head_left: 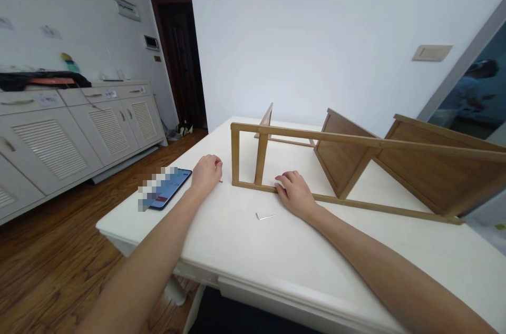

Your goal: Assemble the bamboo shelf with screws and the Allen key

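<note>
A wooden shelf rack (308, 136) lies on its side across the white table (237, 249), its cross panels standing up. My right hand (294, 194) rests at the rack's near lower rail, fingers loosely bent and apart, gripping nothing. To the left of the rack's end, my left hand (207, 170) is closed with its fingertips together; whatever they may hold is hidden. A tiny dark screw-like piece (221, 182) shows just below those fingertips, too small to name surely. Between my hands and nearer to me lies an L-shaped hex key (264, 216).
A phone (174, 189), its screen lit and partly pixelated, lies at the table's left side. White cabinets (51, 139) line the left wall, and shoes (184, 128) sit by the dark door (179, 60). A person (470, 89) appears in the glassy surface at right.
</note>
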`<state>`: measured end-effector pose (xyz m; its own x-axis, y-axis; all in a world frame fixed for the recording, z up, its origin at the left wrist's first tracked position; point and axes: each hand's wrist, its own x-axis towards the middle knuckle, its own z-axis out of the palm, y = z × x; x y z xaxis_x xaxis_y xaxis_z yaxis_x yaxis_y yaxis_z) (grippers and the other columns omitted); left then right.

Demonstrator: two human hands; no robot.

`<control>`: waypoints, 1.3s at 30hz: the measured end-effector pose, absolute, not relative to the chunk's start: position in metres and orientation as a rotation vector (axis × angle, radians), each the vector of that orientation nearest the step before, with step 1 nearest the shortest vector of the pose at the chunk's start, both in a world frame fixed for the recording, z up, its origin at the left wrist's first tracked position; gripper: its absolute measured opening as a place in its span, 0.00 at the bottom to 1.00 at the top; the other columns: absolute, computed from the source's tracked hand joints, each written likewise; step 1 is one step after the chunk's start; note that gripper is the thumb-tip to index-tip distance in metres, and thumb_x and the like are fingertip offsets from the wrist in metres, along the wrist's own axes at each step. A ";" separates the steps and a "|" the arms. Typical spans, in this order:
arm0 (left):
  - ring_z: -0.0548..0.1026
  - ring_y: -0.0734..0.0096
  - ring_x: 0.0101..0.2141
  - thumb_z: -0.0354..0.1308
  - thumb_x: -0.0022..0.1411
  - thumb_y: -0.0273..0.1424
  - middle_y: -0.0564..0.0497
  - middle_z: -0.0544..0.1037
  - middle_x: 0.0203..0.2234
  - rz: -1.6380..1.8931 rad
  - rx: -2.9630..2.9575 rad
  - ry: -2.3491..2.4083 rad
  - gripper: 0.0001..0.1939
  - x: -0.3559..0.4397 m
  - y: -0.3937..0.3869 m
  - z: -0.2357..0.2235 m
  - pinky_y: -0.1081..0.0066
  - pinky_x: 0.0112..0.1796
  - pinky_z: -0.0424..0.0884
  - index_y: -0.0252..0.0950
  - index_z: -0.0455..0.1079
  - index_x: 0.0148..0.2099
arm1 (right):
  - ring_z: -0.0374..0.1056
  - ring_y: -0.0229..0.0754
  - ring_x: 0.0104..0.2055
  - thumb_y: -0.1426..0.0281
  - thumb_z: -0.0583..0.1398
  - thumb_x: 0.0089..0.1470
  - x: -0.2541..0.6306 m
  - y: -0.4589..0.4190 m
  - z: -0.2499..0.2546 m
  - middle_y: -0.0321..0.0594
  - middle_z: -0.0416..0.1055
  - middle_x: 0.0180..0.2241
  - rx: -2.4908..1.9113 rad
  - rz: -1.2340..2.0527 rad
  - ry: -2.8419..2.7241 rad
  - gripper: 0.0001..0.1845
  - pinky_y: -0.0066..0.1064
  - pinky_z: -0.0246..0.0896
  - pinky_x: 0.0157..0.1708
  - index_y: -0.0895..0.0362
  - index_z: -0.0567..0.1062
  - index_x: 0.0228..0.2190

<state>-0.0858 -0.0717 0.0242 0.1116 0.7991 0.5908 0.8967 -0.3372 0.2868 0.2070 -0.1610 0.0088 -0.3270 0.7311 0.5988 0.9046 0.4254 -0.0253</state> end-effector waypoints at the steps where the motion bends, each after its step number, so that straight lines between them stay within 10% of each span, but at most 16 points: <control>1: 0.73 0.62 0.35 0.50 0.61 0.29 0.47 0.77 0.31 -1.157 -2.207 -1.673 0.09 -0.084 -0.077 0.026 0.65 0.38 0.68 0.36 0.72 0.35 | 0.61 0.47 0.41 0.67 0.51 0.63 0.207 -0.161 0.009 0.47 0.69 0.38 -1.381 -0.431 -2.154 0.13 0.39 0.58 0.42 0.58 0.73 0.41; 12: 0.69 0.77 0.22 0.53 0.60 0.30 0.56 0.74 0.21 -1.466 -2.752 -1.282 0.05 -0.024 -0.132 0.016 0.75 0.28 0.67 0.37 0.70 0.36 | 0.61 0.46 0.42 0.66 0.51 0.63 0.210 -0.161 0.008 0.47 0.68 0.38 -1.409 -0.407 -2.165 0.13 0.37 0.57 0.43 0.57 0.73 0.41; 39: 0.76 0.70 0.27 0.55 0.56 0.30 0.54 0.81 0.27 -1.143 -2.978 -1.484 0.08 -0.028 -0.118 0.000 0.71 0.33 0.70 0.39 0.77 0.33 | 0.63 0.42 0.40 0.64 0.52 0.63 0.206 -0.166 0.012 0.44 0.70 0.35 -1.455 -0.262 -2.215 0.14 0.33 0.58 0.42 0.57 0.75 0.36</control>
